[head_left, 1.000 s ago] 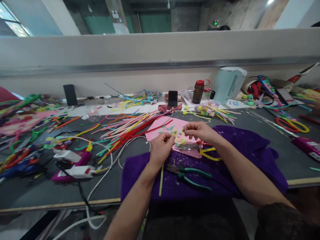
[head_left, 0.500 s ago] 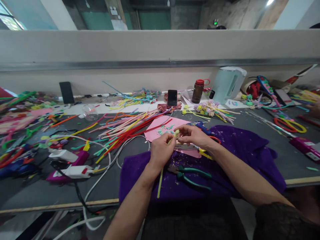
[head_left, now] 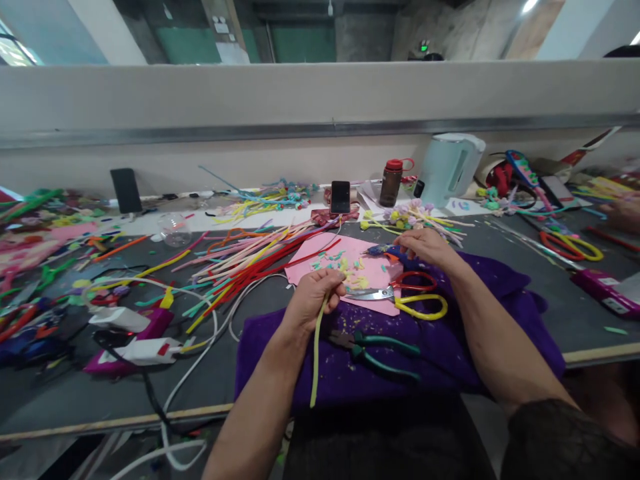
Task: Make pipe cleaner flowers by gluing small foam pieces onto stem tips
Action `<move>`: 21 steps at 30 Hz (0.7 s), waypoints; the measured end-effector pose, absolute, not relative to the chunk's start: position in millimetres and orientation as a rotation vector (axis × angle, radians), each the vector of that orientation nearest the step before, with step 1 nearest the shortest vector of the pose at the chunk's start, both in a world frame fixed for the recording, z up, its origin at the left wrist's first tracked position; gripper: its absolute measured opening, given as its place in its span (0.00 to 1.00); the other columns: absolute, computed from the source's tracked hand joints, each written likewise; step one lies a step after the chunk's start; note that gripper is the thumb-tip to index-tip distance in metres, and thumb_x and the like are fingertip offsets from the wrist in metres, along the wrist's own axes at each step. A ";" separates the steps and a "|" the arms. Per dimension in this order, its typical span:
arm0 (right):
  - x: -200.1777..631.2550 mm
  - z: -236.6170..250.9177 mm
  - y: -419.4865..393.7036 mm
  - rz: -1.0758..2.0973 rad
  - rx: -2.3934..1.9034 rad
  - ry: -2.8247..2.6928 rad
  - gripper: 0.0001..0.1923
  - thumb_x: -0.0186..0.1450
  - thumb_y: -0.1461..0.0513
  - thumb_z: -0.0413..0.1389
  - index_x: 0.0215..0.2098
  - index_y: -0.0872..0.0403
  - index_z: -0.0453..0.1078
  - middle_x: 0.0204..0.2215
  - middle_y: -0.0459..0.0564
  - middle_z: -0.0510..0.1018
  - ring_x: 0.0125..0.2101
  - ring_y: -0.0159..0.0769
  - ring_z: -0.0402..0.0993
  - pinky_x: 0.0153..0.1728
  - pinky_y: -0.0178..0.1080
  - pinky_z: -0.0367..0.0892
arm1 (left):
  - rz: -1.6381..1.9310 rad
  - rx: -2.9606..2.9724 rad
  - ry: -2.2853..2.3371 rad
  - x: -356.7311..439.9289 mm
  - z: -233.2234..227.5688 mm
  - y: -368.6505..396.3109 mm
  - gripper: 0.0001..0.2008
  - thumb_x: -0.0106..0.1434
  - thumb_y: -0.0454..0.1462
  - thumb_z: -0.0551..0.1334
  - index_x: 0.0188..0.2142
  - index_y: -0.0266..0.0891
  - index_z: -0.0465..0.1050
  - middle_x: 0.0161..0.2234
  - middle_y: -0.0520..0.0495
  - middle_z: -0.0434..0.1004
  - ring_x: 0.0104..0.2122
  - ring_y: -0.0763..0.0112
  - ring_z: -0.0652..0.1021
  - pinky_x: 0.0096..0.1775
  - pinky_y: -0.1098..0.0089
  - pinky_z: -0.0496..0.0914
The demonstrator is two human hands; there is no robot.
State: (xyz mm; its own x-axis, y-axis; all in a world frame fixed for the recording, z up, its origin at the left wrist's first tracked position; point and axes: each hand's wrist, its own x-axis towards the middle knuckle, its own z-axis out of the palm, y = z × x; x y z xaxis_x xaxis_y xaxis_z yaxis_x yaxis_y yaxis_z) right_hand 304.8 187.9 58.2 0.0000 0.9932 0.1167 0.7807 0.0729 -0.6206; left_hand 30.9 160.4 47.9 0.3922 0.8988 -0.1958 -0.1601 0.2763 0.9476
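My left hand [head_left: 319, 299] is closed on a yellow-green pipe cleaner [head_left: 316, 360], whose long end hangs down toward me; a small pale yellow tip shows above the fingers. My right hand [head_left: 427, 248] has its fingers closed around the back of a blue glue gun [head_left: 379, 250] with an orange trigger. Below it, scissors [head_left: 385, 293] with one red and one yellow handle lie across a pink sheet [head_left: 310, 252]. Small green and yellow cut pieces [head_left: 357, 279] are scattered on the sheet. Green-handled pliers [head_left: 367, 347] rest on the purple cloth [head_left: 345, 373] nearer me.
Bundles of coloured pipe cleaners [head_left: 255, 257] lie to the left, beside a power strip [head_left: 135, 347] with white cables. Along the back stand a phone [head_left: 341, 197], a brown bottle [head_left: 391, 185] and a pale kettle [head_left: 453, 170]. Another person's hand [head_left: 623, 212] is at far right.
My right hand has left the pipe cleaner and moved right and away from me to the glue gun. My left hand keeps the pipe cleaner. The scissors are now uncovered.
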 end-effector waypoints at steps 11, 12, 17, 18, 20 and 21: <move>322.7 24.3 209.9 0.301 -2.181 -1.874 0.18 0.43 0.47 0.60 0.24 0.52 0.74 0.25 0.49 0.77 0.29 0.38 0.71 0.24 0.33 0.56 | 0.923 1.031 0.954 32.9 43.0 169.8 0.10 0.48 0.38 0.64 0.23 0.34 0.66 0.15 0.54 0.70 0.09 0.84 0.62 0.09 0.81 0.50; 322.3 22.6 211.0 0.306 -2.180 -1.869 0.17 0.42 0.48 0.61 0.23 0.52 0.74 0.24 0.49 0.76 0.28 0.38 0.71 0.24 0.33 0.56 | 0.923 1.035 0.952 32.9 42.9 169.7 0.10 0.48 0.38 0.65 0.23 0.34 0.66 0.15 0.54 0.70 0.09 0.84 0.62 0.09 0.81 0.50; 325.9 24.4 211.2 0.337 -2.109 -1.788 0.12 0.43 0.53 0.60 0.19 0.54 0.71 0.19 0.47 0.72 0.25 0.36 0.68 0.22 0.33 0.55 | 0.910 1.061 0.954 32.2 43.3 169.2 0.11 0.48 0.39 0.65 0.21 0.34 0.65 0.15 0.54 0.69 0.09 0.85 0.62 0.09 0.81 0.50; 327.0 26.3 210.4 0.336 -2.084 -1.755 0.12 0.45 0.54 0.59 0.21 0.55 0.71 0.19 0.47 0.72 0.24 0.35 0.68 0.22 0.33 0.55 | 0.912 1.062 0.957 32.1 43.7 169.0 0.11 0.48 0.39 0.65 0.21 0.34 0.65 0.15 0.54 0.69 0.09 0.85 0.62 0.09 0.81 0.50; 328.5 30.4 208.5 0.343 -2.025 -1.681 0.12 0.48 0.55 0.56 0.25 0.56 0.70 0.21 0.47 0.72 0.23 0.34 0.67 0.20 0.33 0.55 | 0.918 1.060 0.956 32.0 44.3 168.6 0.11 0.49 0.39 0.64 0.22 0.34 0.65 0.15 0.54 0.69 0.09 0.85 0.62 0.09 0.81 0.51; 328.5 32.3 207.6 0.356 -1.992 -1.648 0.13 0.50 0.55 0.55 0.28 0.57 0.70 0.22 0.47 0.72 0.22 0.33 0.67 0.20 0.32 0.56 | 0.919 1.060 0.952 31.9 44.5 168.4 0.11 0.49 0.39 0.64 0.22 0.34 0.65 0.16 0.54 0.69 0.09 0.85 0.62 0.09 0.81 0.51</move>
